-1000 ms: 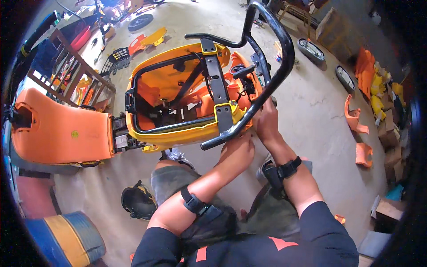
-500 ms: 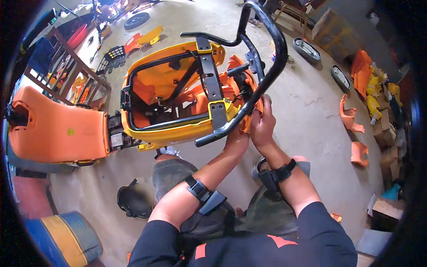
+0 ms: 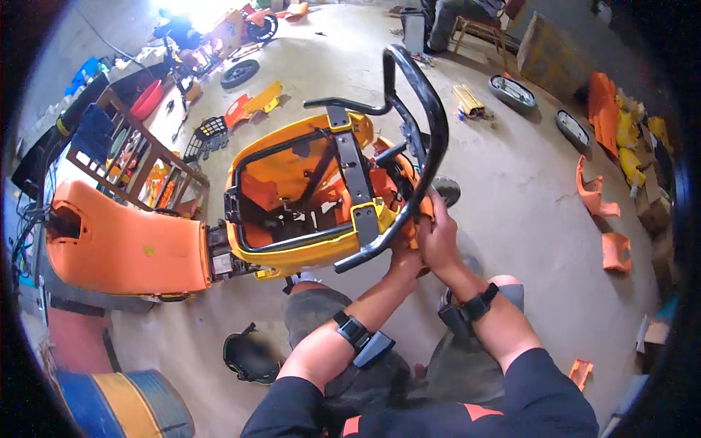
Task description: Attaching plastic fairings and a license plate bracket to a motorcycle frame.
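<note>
Hidden in the head view: we see little of the left hand (image 3: 406, 257) beyond its wrist side; its fingers disappear beneath the orange panel (image 3: 425, 207). The right hand's (image 3: 440, 233) fingertips are also out of sight.
Cut off: a person (image 3: 451, 23) at the top edge shows mainly as legs.
Hard to make out: a dark helmet (image 3: 252, 356) on the floor has a blurred inside.
Forearms: both reach up and forward, banded in black, and converge until our hands nearly meet.
Right hand: its back faces us, its fingers bent against the panel's edge; we cannot tell whether they pinch it.
Left hand: its grip is hidden, so we cannot tell.
Orange panel: just above our hands, below the black bar (image 3: 437, 124), at the right end of the yellow body (image 3: 296, 253).
</note>
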A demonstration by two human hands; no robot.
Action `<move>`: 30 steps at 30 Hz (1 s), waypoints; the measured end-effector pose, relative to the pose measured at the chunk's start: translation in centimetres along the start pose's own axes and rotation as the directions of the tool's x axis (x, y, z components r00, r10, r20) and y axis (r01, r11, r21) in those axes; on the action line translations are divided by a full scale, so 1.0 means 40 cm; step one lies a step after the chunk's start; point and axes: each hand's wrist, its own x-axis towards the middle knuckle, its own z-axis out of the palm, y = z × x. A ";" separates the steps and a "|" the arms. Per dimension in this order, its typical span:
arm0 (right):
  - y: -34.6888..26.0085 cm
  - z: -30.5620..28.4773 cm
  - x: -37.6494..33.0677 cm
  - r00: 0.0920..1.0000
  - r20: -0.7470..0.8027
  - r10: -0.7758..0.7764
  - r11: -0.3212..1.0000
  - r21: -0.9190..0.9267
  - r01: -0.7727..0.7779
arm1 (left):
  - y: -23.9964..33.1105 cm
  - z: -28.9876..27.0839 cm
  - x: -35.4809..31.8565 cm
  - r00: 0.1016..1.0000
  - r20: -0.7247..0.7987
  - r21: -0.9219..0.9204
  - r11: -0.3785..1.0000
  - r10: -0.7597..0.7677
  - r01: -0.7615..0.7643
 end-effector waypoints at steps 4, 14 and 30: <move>0.012 -0.013 -0.003 0.987 0.024 0.161 0.985 0.050 -0.162 | -0.047 -0.008 0.038 0.990 -0.035 0.032 0.991 0.134 -0.132; -0.004 -0.013 0.002 0.960 0.173 0.221 0.970 0.063 -0.235 | -0.073 -0.022 0.085 0.881 0.093 0.229 0.851 0.463 -0.472; 0.154 0.016 -0.026 0.424 0.648 0.632 0.383 0.214 -0.898 | -0.020 -0.014 0.016 0.975 -0.223 0.365 0.925 -0.021 0.104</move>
